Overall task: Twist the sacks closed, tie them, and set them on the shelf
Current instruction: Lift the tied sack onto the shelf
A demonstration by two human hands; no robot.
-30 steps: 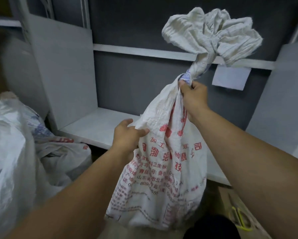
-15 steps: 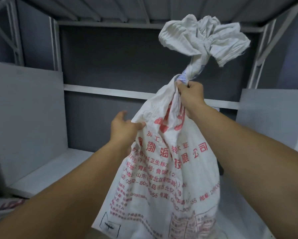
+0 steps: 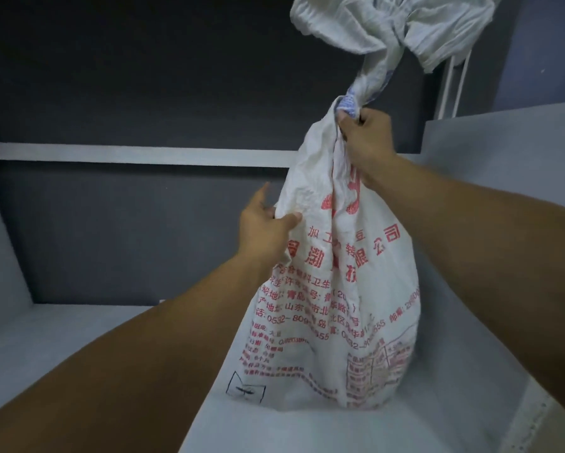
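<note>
White woven plastic, printed with red lettering, is making up the sack (image 3: 340,289) that both hands are holding over the shelf (image 3: 78,338). The right arm is reaching forward and upward from the lower right, and the right hand (image 3: 367,138) is curling into a fist round the twisted neck, just under the bluish tie (image 3: 351,104). Above that fist the loose mouth of the sack is flaring out in crumpled folds (image 3: 389,24) near the top edge of the view. The left arm is stretching in from the lower left, lower than the right one; the left hand (image 3: 264,223) is pinching a fold at the sack's left shoulder, thumb lying on the front of the cloth and fingers going round behind it. The sack is hanging upright and bulging toward its base, and its bottom is meeting the pale grey shelf board near the right side panel (image 3: 503,191). Whatever is filling it is staying hidden by the cloth. A pale rail (image 3: 137,153) is running across the dark back wall behind the hands.
</note>
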